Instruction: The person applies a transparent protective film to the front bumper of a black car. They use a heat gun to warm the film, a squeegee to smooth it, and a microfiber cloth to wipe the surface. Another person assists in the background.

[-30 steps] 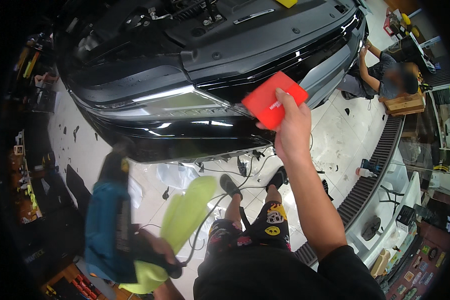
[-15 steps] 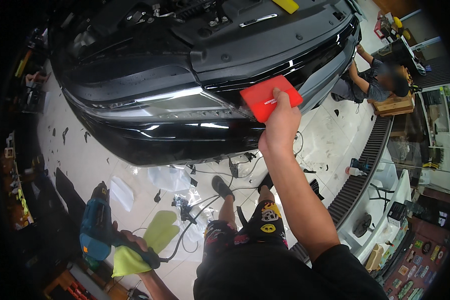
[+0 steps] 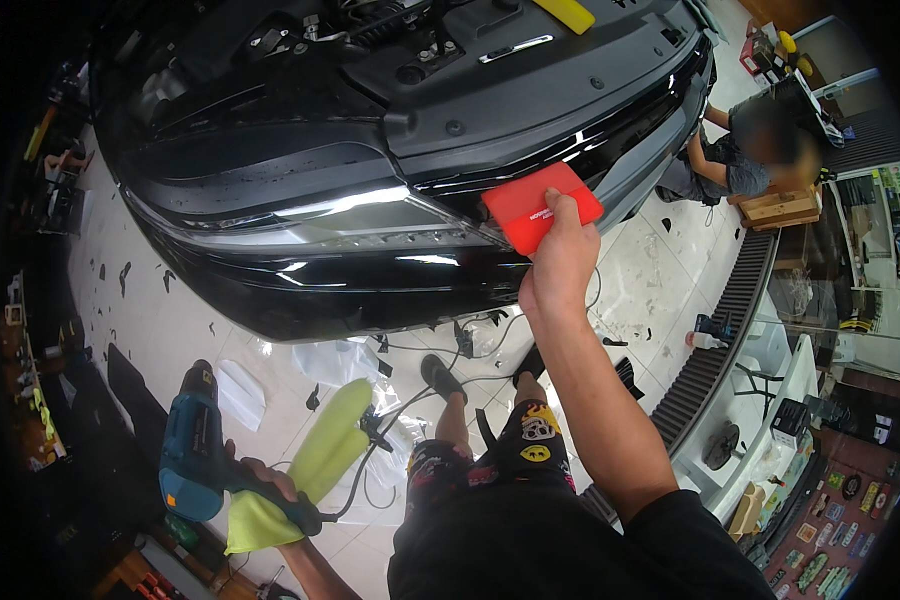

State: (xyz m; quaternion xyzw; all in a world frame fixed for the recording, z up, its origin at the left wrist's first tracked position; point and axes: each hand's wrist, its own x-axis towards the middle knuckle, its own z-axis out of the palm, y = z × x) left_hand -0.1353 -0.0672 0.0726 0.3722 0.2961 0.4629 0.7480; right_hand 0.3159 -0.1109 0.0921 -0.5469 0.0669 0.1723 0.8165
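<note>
My left hand (image 3: 264, 482) is wrapped round the handle of a blue corded heat gun (image 3: 192, 445), whose nozzle points up and away. Pinched in the same hand, a yellow-green cloth (image 3: 328, 447) hangs out on both sides of the fingers. My right hand (image 3: 564, 258) grips a flat red squeegee (image 3: 540, 207), thumb on top. It is held at the front of a black car, by the inner end of the headlight (image 3: 350, 222) and the grille; whether its edge touches the car I cannot tell.
Under the raised hood lie a slim silver knife (image 3: 515, 48) and a yellow tool (image 3: 568, 12). Another person (image 3: 735, 155) crouches at the car's far right. Black scraps, clear film (image 3: 342, 362) and a cord (image 3: 402, 405) litter the floor. A bumper (image 3: 735, 300) stands at right.
The cloth's loose end has swung out to the right and upward. My right hand and the squeegee have shifted slightly down. The other person has leaned closer to the car.
</note>
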